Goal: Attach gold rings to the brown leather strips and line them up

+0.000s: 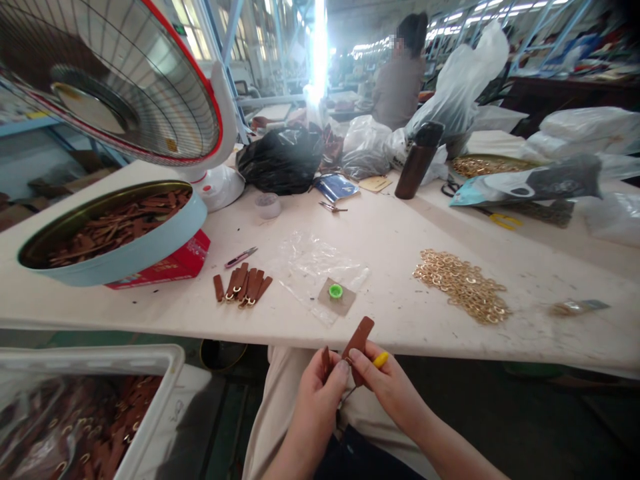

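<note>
My left hand (324,387) and my right hand (375,370) meet over my lap at the table's front edge. Between them is a brown leather strip (361,335), its far end pointing up and right. My left fingers are closed on its lower part, with another brown piece (326,360) beside the index finger. The right thumb presses on the strip, and a yellow-handled tool (381,360) sticks out of that hand. Beyond them lies a green round cap (335,291) on a small grey-brown square. Brown strips with gold rings (245,285) lie at left, gold rings (463,285) at right.
A fan (220,133) and a tilted round tin (165,241) of brown strips stand at left. Below is a white bin (173,373). A dark bottle (419,163), black bag (283,160) and clear bags line the back; a person (399,83) is beyond.
</note>
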Available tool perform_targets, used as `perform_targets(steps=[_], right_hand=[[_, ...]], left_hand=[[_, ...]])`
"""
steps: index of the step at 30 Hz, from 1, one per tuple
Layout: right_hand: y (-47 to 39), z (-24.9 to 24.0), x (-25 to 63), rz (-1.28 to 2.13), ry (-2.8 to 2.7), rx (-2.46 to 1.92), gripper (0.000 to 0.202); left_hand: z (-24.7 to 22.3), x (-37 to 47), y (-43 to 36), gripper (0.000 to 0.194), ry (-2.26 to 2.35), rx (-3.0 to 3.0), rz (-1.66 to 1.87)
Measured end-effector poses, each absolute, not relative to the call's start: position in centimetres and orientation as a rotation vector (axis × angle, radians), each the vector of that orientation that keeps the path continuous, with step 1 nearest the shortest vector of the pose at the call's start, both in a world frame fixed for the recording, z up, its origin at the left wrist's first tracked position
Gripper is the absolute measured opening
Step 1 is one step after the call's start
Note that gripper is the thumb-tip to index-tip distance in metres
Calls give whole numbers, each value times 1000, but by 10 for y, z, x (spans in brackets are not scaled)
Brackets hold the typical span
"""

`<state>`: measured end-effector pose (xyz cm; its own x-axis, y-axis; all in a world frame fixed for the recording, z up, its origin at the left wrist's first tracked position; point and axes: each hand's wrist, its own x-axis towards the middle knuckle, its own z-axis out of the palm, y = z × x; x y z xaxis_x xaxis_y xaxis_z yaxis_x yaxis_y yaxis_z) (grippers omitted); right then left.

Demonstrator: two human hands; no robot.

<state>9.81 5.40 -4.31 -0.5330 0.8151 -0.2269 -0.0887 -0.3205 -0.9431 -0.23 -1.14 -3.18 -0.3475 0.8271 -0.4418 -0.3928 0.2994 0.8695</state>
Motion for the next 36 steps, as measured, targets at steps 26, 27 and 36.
perform_targets(steps=[26,27,36], right_hand=[[51,-49,96,1884,-1313,-1011,36],[50,-49,97,1877,-1316,-1011,37],[50,-54,97,1885,-1307,-1043,33]], left_hand=[[-42,-4,-12,30,1424,396,1320],[-42,-4,-12,31,1423,397,1319],[-39,-3,-12,31,1415,374,1326]])
